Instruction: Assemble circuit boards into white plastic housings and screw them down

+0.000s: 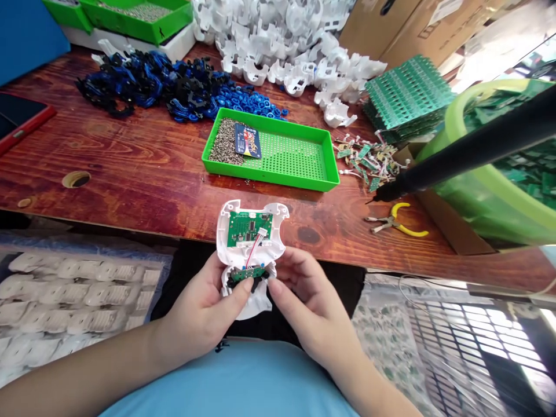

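Observation:
Between my hands, in front of the table's edge, is a white plastic housing (223, 231) in two parts. Its upper part carries a green circuit board (237, 227). A cable with a white plug (261, 233) runs from there down to a smaller green board (243, 273) with black pieces in the lower white shell (256, 307). My left hand (208, 307) grips the left side, its thumb pressing on the small board. My right hand (306, 295) is curled against the right side, thumb at the lower shell's edge; its fingertips are partly hidden behind the housing.
A green tray (299, 156) holds screws and a card. Beyond lie blue-black parts (143, 81) and white shells (299, 35). At right are pliers (393, 223), small wired boards (369, 159), stacked circuit boards (403, 95), a green tub (460, 185) and a dark slanting rod (469, 147).

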Motion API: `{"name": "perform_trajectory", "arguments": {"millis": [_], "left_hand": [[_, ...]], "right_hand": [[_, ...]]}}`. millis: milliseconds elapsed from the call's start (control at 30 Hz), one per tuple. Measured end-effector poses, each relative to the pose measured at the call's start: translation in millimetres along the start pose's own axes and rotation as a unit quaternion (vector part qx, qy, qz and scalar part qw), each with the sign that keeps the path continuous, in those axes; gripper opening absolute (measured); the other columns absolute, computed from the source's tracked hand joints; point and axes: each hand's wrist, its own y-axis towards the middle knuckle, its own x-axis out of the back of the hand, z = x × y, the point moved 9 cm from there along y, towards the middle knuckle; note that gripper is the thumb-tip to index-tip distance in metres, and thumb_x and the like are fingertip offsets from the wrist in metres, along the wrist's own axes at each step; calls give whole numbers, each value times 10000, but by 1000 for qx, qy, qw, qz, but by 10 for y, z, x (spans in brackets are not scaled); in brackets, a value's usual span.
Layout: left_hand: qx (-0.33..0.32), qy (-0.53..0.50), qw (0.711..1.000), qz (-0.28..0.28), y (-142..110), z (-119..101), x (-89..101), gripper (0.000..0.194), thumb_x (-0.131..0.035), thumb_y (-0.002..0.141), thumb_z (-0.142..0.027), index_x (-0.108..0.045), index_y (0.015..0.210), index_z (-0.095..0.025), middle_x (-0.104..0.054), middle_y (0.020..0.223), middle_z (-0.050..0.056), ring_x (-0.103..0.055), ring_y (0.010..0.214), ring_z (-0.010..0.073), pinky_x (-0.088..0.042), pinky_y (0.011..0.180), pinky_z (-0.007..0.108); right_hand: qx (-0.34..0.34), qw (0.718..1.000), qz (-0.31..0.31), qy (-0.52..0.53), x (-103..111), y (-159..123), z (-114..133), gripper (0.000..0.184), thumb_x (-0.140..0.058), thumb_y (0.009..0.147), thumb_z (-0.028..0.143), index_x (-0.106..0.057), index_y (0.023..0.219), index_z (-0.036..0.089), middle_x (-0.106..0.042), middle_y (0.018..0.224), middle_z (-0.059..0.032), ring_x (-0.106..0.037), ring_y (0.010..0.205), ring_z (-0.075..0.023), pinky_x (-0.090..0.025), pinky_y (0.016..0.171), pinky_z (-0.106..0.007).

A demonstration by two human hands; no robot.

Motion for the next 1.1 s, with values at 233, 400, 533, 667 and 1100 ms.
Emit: {"name": "perform_trajectory", "arguments": {"millis": [233, 400, 533, 667, 1100], "left_hand": [[-56, 168, 984, 16, 1, -59, 19, 404, -464, 937, -251, -430, 1340, -257, -505, 1376, 32, -489, 1237, 181, -389, 1062, 274], [-122, 316, 939, 55, -58, -190, -22, 491, -420, 931, -189, -309, 1408, -230, -367, 1465, 80, -351, 1345, 237, -339, 1106, 359], [-135, 336, 930, 59, -88, -232, -21, 479, -435, 918, -173, -339, 1386, -208, -388, 1447, 91, -406, 1303, 234, -346, 1097, 364], [-142, 258, 955, 14, -137, -211, 57, 473, -476, 909, -170, -383, 1365, -253, -468, 1396, 48, -457, 1262, 239, -375, 1066, 355], [-142, 304, 941, 40, -173, -262, -12, 522, -442, 932, -179, -321, 1418, -327, -636, 1219, 10, -518, 1214, 207, -416, 1010, 286]], "right_hand": [[-34, 999, -1, 40, -136, 77, -139, 226, -631, 817, 249, -553, 1025, 211, -629, 958, -24, -591, 825, -125, -502, 758, -274], [0, 999, -17, 30, -123, 75, -130, 165, -619, 828, 234, -535, 968, 218, -580, 861, 10, -540, 734, -95, -479, 685, -234], [34, 999, -24, 11, -110, 50, -55, 144, -620, 824, 212, -531, 937, 226, -554, 801, 29, -504, 679, -80, -453, 633, -206], [57, 998, -37, -7, -108, 22, 11, 151, -619, 814, 191, -515, 919, 217, -545, 778, 27, -502, 668, -83, -450, 621, -210], [67, 997, -40, -14, -110, -46, 15, 127, -587, 833, 234, -583, 958, 214, -573, 854, -31, -538, 743, -134, -477, 664, -264]]}}
